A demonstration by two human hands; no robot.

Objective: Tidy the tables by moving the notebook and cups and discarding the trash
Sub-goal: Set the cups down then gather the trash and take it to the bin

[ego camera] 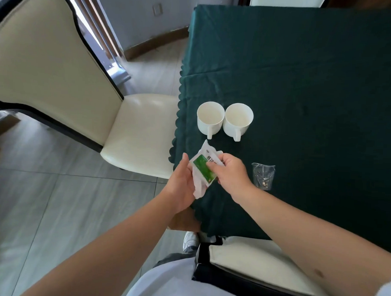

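We stand at the counter (303, 85), draped in a dark green scalloped cloth, with a cream padded chair (133, 132) out beyond the grip to the left. Just past the grip, two white ceramic cups (210, 118) sit side by side on the cloth, rims nearly touching, handles toward us. To the right of the grip lies a crumpled clear plastic cup (263, 176). Our left hand (184, 187) cups loosely under a white crumpled wrapper (200, 185). Our right hand (230, 173) holds a green-and-white printed sachet (206, 168), grip pinched on its right edge, above the counter's near left corner.
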